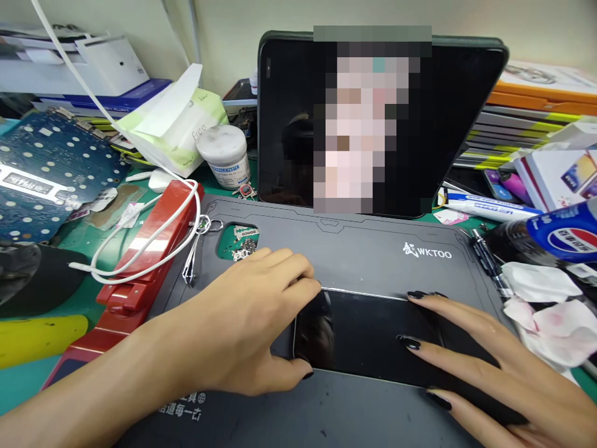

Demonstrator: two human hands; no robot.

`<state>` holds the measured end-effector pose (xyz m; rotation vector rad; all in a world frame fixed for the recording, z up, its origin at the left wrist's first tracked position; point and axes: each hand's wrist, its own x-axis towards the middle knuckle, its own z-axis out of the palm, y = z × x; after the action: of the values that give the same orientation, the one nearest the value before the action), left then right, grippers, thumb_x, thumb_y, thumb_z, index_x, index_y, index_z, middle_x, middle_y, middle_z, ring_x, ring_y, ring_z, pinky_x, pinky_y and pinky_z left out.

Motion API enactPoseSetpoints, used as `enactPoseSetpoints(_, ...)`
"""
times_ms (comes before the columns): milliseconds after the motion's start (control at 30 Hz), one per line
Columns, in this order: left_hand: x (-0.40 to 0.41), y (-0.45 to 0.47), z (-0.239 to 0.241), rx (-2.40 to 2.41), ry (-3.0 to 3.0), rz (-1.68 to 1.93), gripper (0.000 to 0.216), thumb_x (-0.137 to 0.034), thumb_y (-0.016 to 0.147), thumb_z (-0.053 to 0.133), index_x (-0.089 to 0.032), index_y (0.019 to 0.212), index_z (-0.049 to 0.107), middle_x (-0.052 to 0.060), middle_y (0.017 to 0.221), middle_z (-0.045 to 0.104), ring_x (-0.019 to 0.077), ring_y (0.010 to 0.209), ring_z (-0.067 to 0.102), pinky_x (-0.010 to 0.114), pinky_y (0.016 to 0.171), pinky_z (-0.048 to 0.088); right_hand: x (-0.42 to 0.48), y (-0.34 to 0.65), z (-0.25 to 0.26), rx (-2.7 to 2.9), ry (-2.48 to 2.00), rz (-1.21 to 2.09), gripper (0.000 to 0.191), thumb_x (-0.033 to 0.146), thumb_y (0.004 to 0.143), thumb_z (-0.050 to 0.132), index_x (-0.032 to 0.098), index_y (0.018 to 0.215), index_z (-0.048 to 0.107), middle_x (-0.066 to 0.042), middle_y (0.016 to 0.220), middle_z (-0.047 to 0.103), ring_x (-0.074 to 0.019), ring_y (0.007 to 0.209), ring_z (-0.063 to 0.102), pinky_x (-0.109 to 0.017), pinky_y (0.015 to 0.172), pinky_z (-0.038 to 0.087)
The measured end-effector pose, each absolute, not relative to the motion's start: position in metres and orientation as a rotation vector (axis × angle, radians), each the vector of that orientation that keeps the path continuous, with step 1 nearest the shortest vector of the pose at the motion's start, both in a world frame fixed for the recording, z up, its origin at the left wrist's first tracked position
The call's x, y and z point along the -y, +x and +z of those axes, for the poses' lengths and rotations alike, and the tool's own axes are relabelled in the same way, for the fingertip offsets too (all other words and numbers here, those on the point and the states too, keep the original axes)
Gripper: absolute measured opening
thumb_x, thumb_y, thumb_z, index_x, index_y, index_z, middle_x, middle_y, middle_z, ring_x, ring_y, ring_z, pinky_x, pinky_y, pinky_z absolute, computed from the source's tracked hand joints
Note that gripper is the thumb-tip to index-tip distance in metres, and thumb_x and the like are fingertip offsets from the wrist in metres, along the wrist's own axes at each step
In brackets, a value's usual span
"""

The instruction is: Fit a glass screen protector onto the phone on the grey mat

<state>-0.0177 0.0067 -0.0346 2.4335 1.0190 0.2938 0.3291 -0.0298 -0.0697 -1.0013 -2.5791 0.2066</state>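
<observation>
A smartphone with a dark, glossy screen lies sideways on a grey work mat marked WKTOO. My left hand grips its left end, thumb at the near edge and curled fingers at the far edge. Across the right part of the phone my right hand is spread out, its fingers apart and the tips touching the screen and its edges. The right end of the phone is hidden under that hand. Beyond my left fingers, a cutout in the mat holds small metal parts and a razor blade.
A tablet stands upright behind the mat. Left are a red tool with a white cable, a paste jar and a circuit board. Right are a Pepsi bottle, crumpled tissues and a black pen.
</observation>
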Motion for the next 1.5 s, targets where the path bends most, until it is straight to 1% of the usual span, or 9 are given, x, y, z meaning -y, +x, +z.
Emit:
enactPoseSetpoints(200,-0.006,-0.019,-0.032,-1.014,2.428,0.309,0.042,-0.031,0.076,0.083,-0.013,0.111,0.069,0.008,0.110,0.067,0.0259,0.095,0.062,0.044,0.084,0.053,0.029,0.330,-0.071,2.560,-1.009,0.228,0.042,0.025,0.090,0.060,0.035,0.129,0.068,-0.002,0.154,0.052,-0.0289,0.130,0.063,-0.041,0.094,0.065)
enactPoseSetpoints(367,-0.004,-0.020,-0.033,-1.011,2.483,0.340,0.042,-0.033,0.076,0.086,-0.011,0.108,0.070,0.010,0.113,0.068,0.0274,0.095,0.063,0.045,0.084,0.054,0.027,0.333,-0.072,2.586,-0.990,0.224,0.044,0.025,0.088,0.060,0.035,0.131,0.067,-0.005,0.154,0.051,-0.0305,0.132,0.061,-0.045,0.091,0.067)
enactPoseSetpoints(500,-0.004,-0.019,-0.033,-1.015,2.472,0.322,0.044,-0.034,0.077,0.085,-0.011,0.111,0.069,0.010,0.111,0.067,0.0275,0.094,0.062,0.046,0.083,0.055,0.029,0.336,-0.072,2.593,-0.997,0.251,0.047,0.023,0.086,0.062,0.034,0.132,0.065,-0.007,0.154,0.050,-0.0328,0.134,0.058,-0.049,0.088,0.069)
enactPoseSetpoints(633,-0.005,-0.018,-0.031,-1.041,2.450,0.268,0.044,-0.035,0.079,0.083,-0.011,0.113,0.069,0.010,0.109,0.065,0.0285,0.094,0.061,0.048,0.081,0.055,0.031,0.336,-0.073,2.592,-0.985,0.258,0.049,0.020,0.086,0.062,0.034,0.132,0.064,-0.008,0.154,0.050,-0.0326,0.135,0.056,-0.050,0.088,0.069)
enactPoseSetpoints(800,-0.005,-0.018,-0.031,-1.039,2.465,0.254,0.044,-0.035,0.079,0.083,-0.012,0.113,0.068,0.010,0.109,0.064,0.0272,0.093,0.060,0.046,0.081,0.056,0.030,0.334,-0.073,2.586,-0.981,0.268,0.047,0.019,0.086,0.062,0.033,0.131,0.065,-0.009,0.153,0.051,-0.0326,0.136,0.056,-0.050,0.087,0.069)
enactPoseSetpoints(1033,-0.004,-0.018,-0.030,-1.045,2.492,0.267,0.043,-0.035,0.080,0.082,-0.012,0.113,0.069,0.010,0.111,0.064,0.0274,0.094,0.062,0.046,0.081,0.056,0.029,0.330,-0.070,2.587,-0.981,0.288,0.044,0.016,0.090,0.059,0.032,0.131,0.065,-0.008,0.154,0.050,-0.0295,0.137,0.054,-0.050,0.097,0.064)
enactPoseSetpoints(1200,-0.003,-0.021,-0.031,-1.058,2.487,0.250,0.038,-0.035,0.081,0.079,-0.015,0.111,0.068,0.009,0.113,0.064,0.0271,0.097,0.062,0.045,0.082,0.056,0.029,0.325,-0.066,2.576,-1.006,0.318,0.039,0.016,0.094,0.056,0.033,0.128,0.066,-0.004,0.155,0.048,-0.0244,0.141,0.050,-0.043,0.109,0.056)
enactPoseSetpoints(1300,-0.002,-0.022,-0.033,-1.059,2.492,0.240,0.036,-0.033,0.080,0.078,-0.016,0.109,0.067,0.008,0.112,0.063,0.0263,0.097,0.061,0.045,0.083,0.056,0.027,0.321,-0.062,2.602,-0.993,0.313,0.033,0.018,0.095,0.056,0.030,0.125,0.066,-0.005,0.154,0.047,-0.0238,0.140,0.050,-0.041,0.110,0.055)
enactPoseSetpoints(1500,-0.001,-0.021,-0.035,-1.076,2.495,0.272,0.034,-0.029,0.078,0.075,-0.015,0.107,0.067,0.009,0.112,0.062,0.0262,0.095,0.061,0.047,0.083,0.057,0.027,0.315,-0.055,2.616,-0.993,0.318,0.028,0.016,0.096,0.057,0.026,0.120,0.067,-0.007,0.152,0.048,-0.0227,0.140,0.049,-0.037,0.108,0.054)
